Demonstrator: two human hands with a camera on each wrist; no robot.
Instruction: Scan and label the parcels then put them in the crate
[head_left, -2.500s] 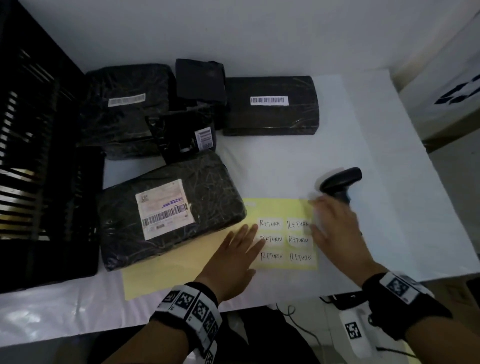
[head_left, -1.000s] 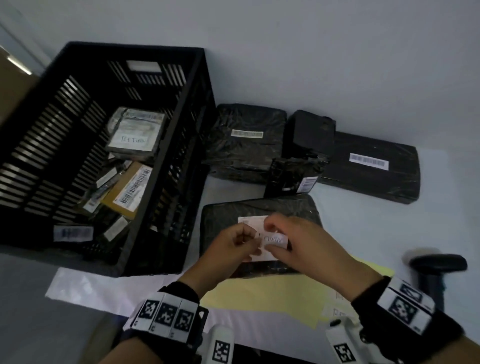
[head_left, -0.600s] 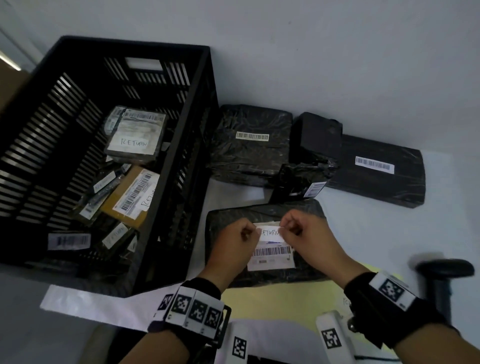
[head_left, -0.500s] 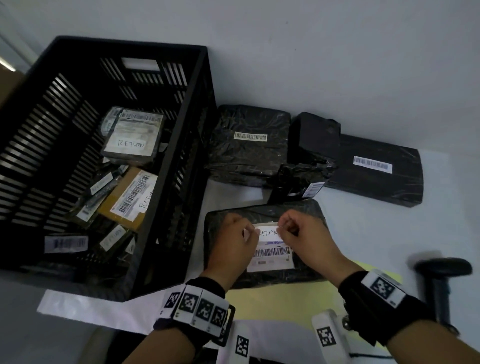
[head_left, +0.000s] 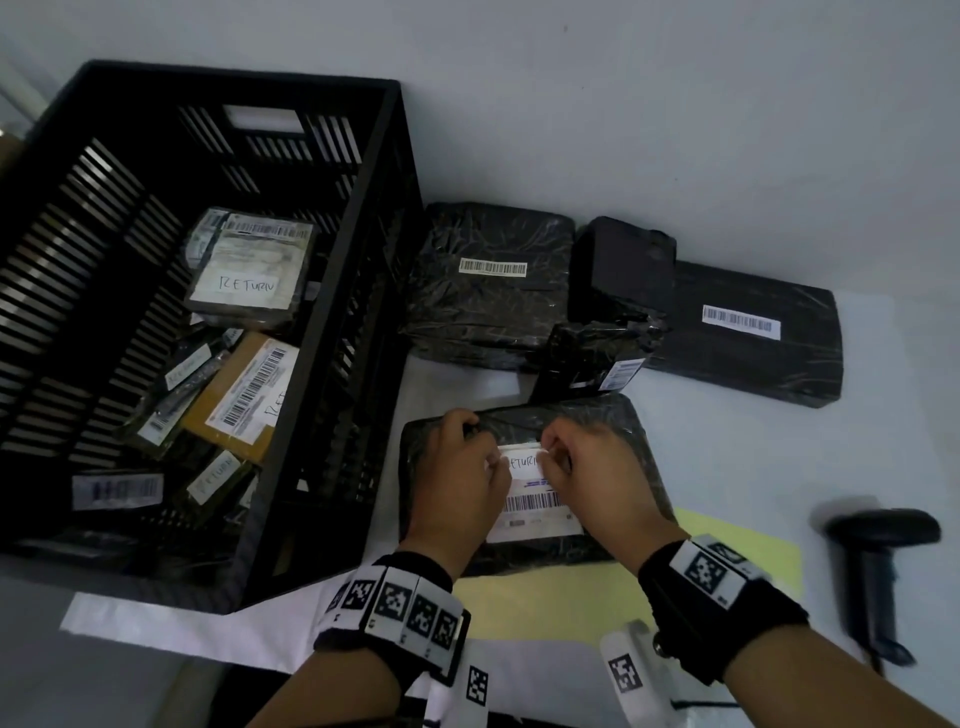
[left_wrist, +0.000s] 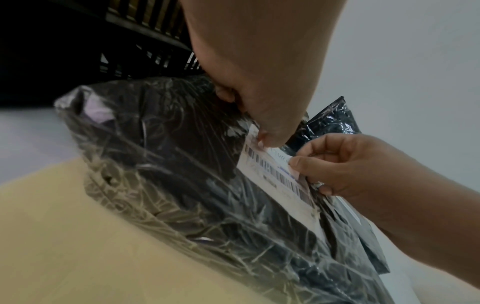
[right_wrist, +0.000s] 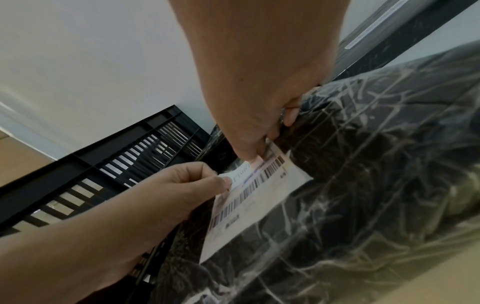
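Parcel (head_left: 524, 483) in black wrap lies flat on the table (head_left: 727, 441) right under both my hands, its near edge over the yellow sheet (head_left: 545, 603) and its left side just beside the black crate (head_left: 322, 364). My left hand (head_left: 457, 483) sits over the parcel's left part, fingers curled, thumb and forefinger pinching the left end of the small white RETURN sticker (head_left: 522, 461). My right hand (head_left: 597, 483) mirrors it from the right, fingers curled in, pinching the sticker's right end. The sticker spans the gap between the two hands and lies along the top of the parcel's white shipping label (head_left: 535, 506), above the barcode. From the right wrist view the sticker's left end looks slightly lifted off the label; whether the rest is stuck down I cannot tell.

Inside the crate lie several parcels, some marked RETURN. Beyond the one I'm working on, four more black parcels sit against the wall. The scanner (head_left: 878, 561) stands on the table to my right, well apart from both hands.
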